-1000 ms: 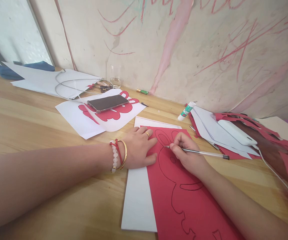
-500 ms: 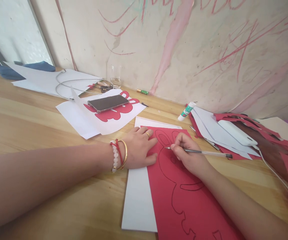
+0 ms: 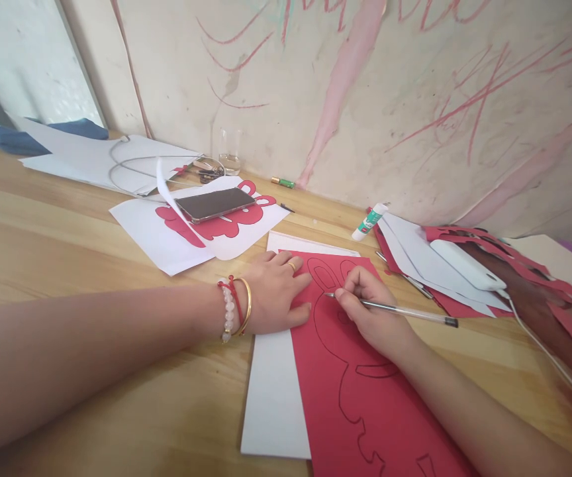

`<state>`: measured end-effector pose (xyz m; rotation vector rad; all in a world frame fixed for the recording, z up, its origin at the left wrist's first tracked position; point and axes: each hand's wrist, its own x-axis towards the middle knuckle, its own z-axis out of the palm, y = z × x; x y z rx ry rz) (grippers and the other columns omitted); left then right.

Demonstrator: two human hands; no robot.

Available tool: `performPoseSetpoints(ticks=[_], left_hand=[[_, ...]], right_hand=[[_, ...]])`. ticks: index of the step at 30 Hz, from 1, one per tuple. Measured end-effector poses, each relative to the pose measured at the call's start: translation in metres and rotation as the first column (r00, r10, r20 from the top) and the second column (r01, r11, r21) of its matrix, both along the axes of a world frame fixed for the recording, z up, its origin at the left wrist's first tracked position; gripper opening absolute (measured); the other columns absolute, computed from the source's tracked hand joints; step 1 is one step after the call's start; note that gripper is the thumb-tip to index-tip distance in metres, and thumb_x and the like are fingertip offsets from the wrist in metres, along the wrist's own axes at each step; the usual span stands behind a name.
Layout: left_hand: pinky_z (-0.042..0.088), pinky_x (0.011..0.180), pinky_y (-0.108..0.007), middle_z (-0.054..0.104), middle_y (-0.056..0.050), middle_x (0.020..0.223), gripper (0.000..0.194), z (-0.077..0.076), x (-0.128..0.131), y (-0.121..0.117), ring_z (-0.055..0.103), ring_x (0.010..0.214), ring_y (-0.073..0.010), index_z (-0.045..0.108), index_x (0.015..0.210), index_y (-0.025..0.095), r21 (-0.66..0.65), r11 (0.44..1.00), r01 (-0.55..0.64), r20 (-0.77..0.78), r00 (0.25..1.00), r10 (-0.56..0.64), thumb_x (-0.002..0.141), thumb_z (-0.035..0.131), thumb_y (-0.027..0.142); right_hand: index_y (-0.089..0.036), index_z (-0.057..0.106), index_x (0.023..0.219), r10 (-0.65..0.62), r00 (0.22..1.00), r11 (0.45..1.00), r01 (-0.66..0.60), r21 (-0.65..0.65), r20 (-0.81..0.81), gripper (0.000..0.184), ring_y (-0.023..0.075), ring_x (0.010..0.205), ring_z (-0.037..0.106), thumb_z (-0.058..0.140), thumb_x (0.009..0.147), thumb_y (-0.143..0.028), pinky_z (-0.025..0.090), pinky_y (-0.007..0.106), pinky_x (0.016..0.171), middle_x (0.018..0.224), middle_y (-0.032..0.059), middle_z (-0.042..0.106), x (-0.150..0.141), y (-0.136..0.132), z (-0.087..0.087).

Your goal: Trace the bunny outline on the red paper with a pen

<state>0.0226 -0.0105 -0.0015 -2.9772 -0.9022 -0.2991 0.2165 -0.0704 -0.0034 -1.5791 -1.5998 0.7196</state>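
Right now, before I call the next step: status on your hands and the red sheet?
Left hand resting on red sheet edge. Right hand gripping pen, tip near drawn outline. Glue stick beyond sheet, not touching.

— What's worn on the left hand (image 3: 273, 295)?

— A thin gold ring (image 3: 292, 266) on one finger.

— And at the wrist?

— Three pieces side by side: a strand of round, milky-white beads (image 3: 227, 315), a thin red cord (image 3: 235, 298), and a slim, smooth gold bangle (image 3: 249, 306).

— Which sits nearest the hand?

— The bangle, then the cord, with the beads furthest up the arm.
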Motion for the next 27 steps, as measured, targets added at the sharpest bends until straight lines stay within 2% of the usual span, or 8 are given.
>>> performPoseSetpoints(ticks=[7,15,23,27], left_hand=[[0.039,0.092,-0.043,0.057,-0.012,0.114,0.037,0.0007,0.0002,-0.0016,0.051,0.107,-0.0284,0.062,0.106,0.017,-0.002,1.000,-0.002,-0.001,1.000,0.002,0.090,0.042,0.044],[0.038,0.093,-0.043,0.056,-0.012,0.114,0.036,0.0027,0.0003,-0.0018,0.050,0.108,-0.0289,0.062,0.106,0.017,-0.019,1.000,-0.008,-0.014,1.000,0.008,0.090,0.043,0.043],[0.039,0.092,-0.043,0.057,-0.011,0.109,0.035,0.0004,0.0000,-0.0006,0.051,0.106,-0.0285,0.061,0.105,0.017,0.004,1.000,0.003,0.010,1.000,-0.003,0.089,0.044,0.043],[0.039,0.092,-0.042,0.057,-0.011,0.111,0.034,-0.0011,0.0004,-0.0002,0.051,0.106,-0.0280,0.062,0.105,0.017,0.007,1.000,0.007,0.019,1.000,-0.007,0.089,0.044,0.043]], right_hand=[[-0.024,0.036,0.069,0.006,0.995,1.000,-0.008,0.014,0.097,0.021,0.0109,0.052,0.032,0.052,0.083,-0.024,0.027,0.025,0.049,0.058,-0.0068,0.036,0.0002,0.0010,-0.0014],[-0.024,0.036,0.069,0.009,0.989,1.000,-0.012,0.020,0.150,0.021,0.0126,0.056,0.037,0.051,0.083,-0.024,0.030,0.025,0.051,0.062,-0.0054,0.039,0.0011,0.0012,-0.0030],[-0.023,0.037,0.069,0.062,0.989,0.998,-0.062,-0.005,0.137,0.021,0.0126,0.057,0.037,0.052,0.083,-0.024,0.029,0.025,0.051,0.062,-0.0050,0.040,0.0016,0.0011,-0.0025],[-0.024,0.036,0.069,0.030,0.996,1.000,-0.030,-0.001,0.085,0.021,0.0117,0.054,0.034,0.051,0.083,-0.024,0.027,0.025,0.050,0.060,-0.0059,0.037,0.0012,0.0010,-0.0023]])
